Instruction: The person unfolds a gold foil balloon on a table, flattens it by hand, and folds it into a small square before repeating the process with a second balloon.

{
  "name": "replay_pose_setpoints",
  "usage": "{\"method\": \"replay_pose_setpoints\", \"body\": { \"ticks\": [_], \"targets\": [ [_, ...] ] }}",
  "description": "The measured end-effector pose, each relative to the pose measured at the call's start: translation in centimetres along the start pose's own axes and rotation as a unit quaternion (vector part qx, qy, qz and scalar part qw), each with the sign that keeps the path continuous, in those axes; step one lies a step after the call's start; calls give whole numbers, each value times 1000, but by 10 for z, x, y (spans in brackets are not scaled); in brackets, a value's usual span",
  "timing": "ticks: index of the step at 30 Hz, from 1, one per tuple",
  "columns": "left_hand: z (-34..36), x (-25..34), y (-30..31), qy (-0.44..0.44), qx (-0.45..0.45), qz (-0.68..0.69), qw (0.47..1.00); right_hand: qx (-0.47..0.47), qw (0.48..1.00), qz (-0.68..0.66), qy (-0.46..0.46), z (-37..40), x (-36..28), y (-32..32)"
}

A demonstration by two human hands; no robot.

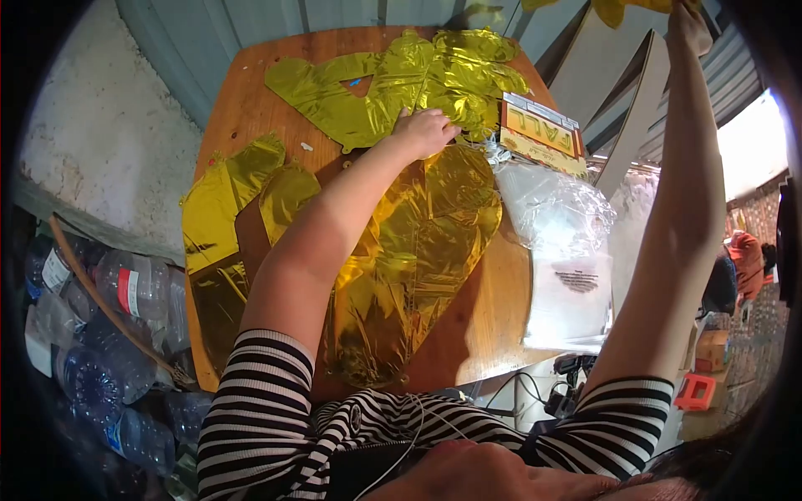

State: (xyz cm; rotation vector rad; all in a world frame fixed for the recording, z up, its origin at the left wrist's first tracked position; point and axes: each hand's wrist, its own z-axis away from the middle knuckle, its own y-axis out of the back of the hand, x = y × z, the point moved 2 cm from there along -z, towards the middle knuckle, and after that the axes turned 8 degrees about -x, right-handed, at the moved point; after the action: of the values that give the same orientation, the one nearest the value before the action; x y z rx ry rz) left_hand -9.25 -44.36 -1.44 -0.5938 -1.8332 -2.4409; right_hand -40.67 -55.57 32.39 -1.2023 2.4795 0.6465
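Left hand [426,134]: palm down, fingers bent on the far gold foil [409,79]; we cannot tell whether it pinches or only presses. Right hand [690,35]: raised beside the high gold foil [616,10], its fingertips cut off by the view, so we cannot tell its grip. Around the left hand, the far foil lies flat across the surface [493,330], with the near gold foil [447,213] below it and the side gold foil [210,213] to the left.

We judge three hazards: thin foil may crease or tear if dragged under the left hand; its pointed lobes may snag the white string [496,152]; a sweep rightward may push the printed card [541,135] and clear bag [555,204] off the edge.

Margins: the wall [334,12] closes the far side, leaning boards [631,117] crowd the far right, and bottles [134,284] lie beyond the left edge. We find bare wood at the upper left and lower right; the raised arm has open air, bounded by those boards.
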Motion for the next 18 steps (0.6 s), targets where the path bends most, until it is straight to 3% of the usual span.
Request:
{"method": "replay_pose_setpoints", "body": {
  "ticks": [2,3,4,5,6,7,8,9,10,11,12,13,14,18],
  "targets": [
    [-1,0,-9,21,112,-51,992,-62,990,32,123,-11,5,25],
    [2,3,-14,-22,214,-71,974,-94,978,47,180,-12,7,33],
    [11,12,-10,-26,213,-72,974,-53,976,105,181,21,-24,34],
    [24,27,1,-70,173,68,980,-10,970,163,180,62,-57,35],
    [37,43,9,-112,128,205,964,-72,946,295,110,80,-21,55],
    [47,58,8,-113,60,350,928,-89,924,325,182,117,-38,57],
    [53,69,1,-117,56,351,927,-121,918,300,231,157,-49,64],
    [56,79,-9,-135,-34,570,810,-156,878,326,314,196,-73,71],
    [61,87,-18,-141,-123,749,636,-155,892,241,349,233,-89,77],
    [63,89,-18,-171,-175,797,552,-235,876,270,323,272,-112,86],
    [71,91,-15,-173,-178,797,551,-296,871,234,314,304,-99,95],
    [81,93,-10,-166,-195,819,513,-355,847,258,300,339,-110,100],
    [88,95,-9,-156,-213,840,474,-321,871,184,323,363,-134,106],
    [111,116,-11,-166,-204,799,540,-391,847,166,319,439,-149,129]
  ]
}}
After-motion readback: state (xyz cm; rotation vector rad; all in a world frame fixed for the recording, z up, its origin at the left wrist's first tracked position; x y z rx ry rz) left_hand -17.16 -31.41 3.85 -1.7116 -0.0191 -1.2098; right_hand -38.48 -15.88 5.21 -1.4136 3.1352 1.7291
